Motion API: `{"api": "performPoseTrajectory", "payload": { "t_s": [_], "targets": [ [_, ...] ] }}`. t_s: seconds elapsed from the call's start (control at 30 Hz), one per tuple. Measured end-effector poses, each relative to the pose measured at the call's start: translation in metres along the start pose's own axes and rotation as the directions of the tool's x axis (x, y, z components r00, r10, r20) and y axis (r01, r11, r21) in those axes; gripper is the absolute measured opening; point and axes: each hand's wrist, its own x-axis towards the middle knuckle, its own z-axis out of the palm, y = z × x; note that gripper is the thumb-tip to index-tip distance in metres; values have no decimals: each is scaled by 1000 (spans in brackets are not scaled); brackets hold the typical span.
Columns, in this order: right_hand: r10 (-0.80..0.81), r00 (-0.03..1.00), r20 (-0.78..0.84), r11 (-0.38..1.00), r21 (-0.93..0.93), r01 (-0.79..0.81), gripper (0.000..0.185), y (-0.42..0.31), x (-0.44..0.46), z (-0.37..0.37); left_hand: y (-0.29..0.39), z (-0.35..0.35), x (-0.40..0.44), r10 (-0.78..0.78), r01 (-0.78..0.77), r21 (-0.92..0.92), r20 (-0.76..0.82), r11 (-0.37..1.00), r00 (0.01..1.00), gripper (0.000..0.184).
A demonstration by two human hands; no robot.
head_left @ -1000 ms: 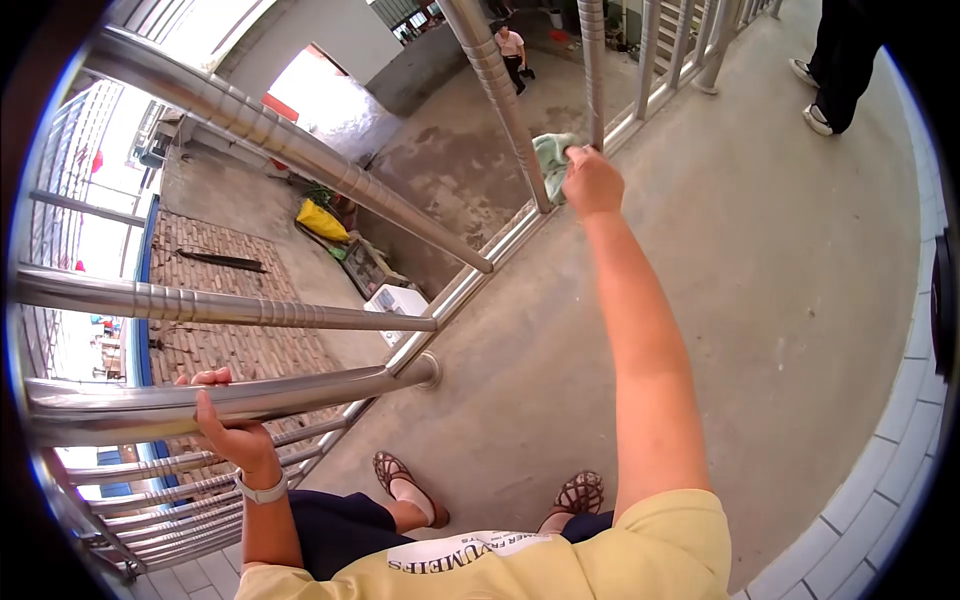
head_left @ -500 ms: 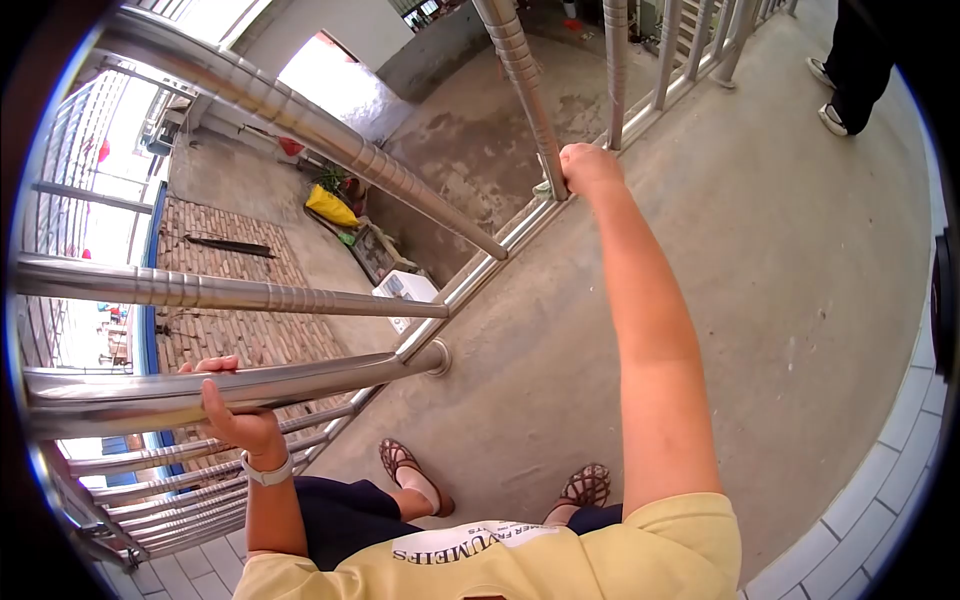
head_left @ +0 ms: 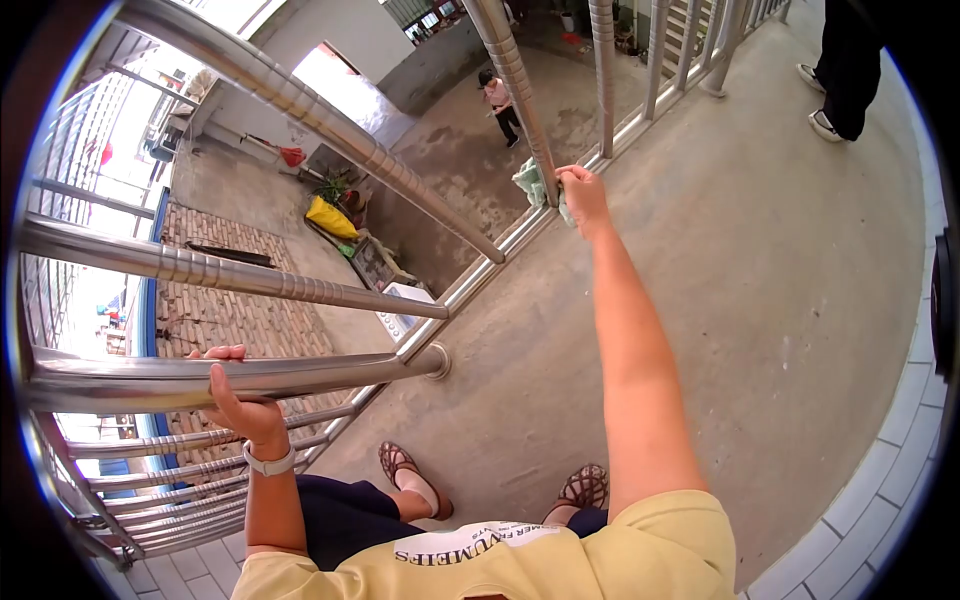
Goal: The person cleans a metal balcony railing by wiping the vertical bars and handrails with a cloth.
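Observation:
My left hand (head_left: pixel 245 410) is wrapped around a thick steel post (head_left: pixel 325 378) of the railing, thumb on the near side and fingertips showing over the far side. A pale watch or band (head_left: pixel 268 462) circles that wrist. At the end of my outstretched arm, my right hand (head_left: pixel 586 200) is closed at the foot of a thin ringed baluster (head_left: pixel 522 90). It holds a pale green cloth (head_left: pixel 530 184), which bunches out behind the bar and shows again under my fingers. The cloth lies close above the bottom rail (head_left: pixel 470 288).
Another person's legs in black trousers (head_left: pixel 850 75) stand on the concrete floor at upper right. Below, beyond the railing, a person in a pink top (head_left: pixel 497 95) stands in the yard. A yellow bag (head_left: pixel 332 217) and a white appliance (head_left: pixel 402 310) are also down there.
My right hand has moved slightly down and left at the baluster, and more of the cloth now shows. A person has come into sight in the yard. My left hand keeps its grip.

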Motion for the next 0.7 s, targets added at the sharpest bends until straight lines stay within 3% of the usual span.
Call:
{"api": "performPoseTrajectory", "payload": {
  "t_s": [0.07, 0.13, 0.23, 0.4, 0.47, 0.5, 0.53, 0.57, 0.6, 0.63, 0.7],
  "targets": [
    [-52, 995, -82, 998, 37, 55, 18, 7, -6, 4, 3, 3, -1, -8, 8, 0, -27, 1000, 1000, 48],
    [8, 948, -318, 930, 352, 110, 18, 6, -22, 7, 4, 4, -1, -11, 12, 15, -28, 1000, 1000, 48],
    [118, 917, -382, 862, 497, 96, 17, 10, -54, 2, 1, 0, 0, -7, 6, 4, 13, 1000, 1000, 48],
    [219, 944, -248, 775, 632, -14, 18, 47, -57, -16, 3, 4, -2, -27, 27, -11, -27, 1000, 999, 46],
    [246, 969, 19, 491, 859, -142, 22, 59, -55, -33, 3, 4, 0, -15, 15, -6, -16, 1000, 1000, 45],
    [42, 973, 226, 378, 898, -225, 24, 59, -55, -42, 3, 4, 0, -9, 9, -8, -10, 1000, 1000, 45],
    [40, 973, 228, 377, 898, -226, 24, 61, -52, -44, 3, 4, 0, -4, 4, -7, -5, 1000, 1000, 45],
    [285, 957, 61, 319, 935, -155, 24, 63, -50, -47, 2, 3, 0, -2, 2, -5, -7, 1000, 1000, 45],
    [517, 851, -93, 283, 957, -67, 25, 56, -52, -46, 2, 3, 0, 3, -3, 1, -3, 1000, 1000, 45],
    [520, 852, -53, 193, 979, -57, 28, 58, -50, -50, 2, 2, 0, 7, -7, 7, 2, 1000, 1000, 45],
    [489, 871, -51, 209, 976, -60, 29, 46, -51, -49, 1, 4, 0, 1, -1, 12, -10, 1000, 1000, 45]
  ]
}}
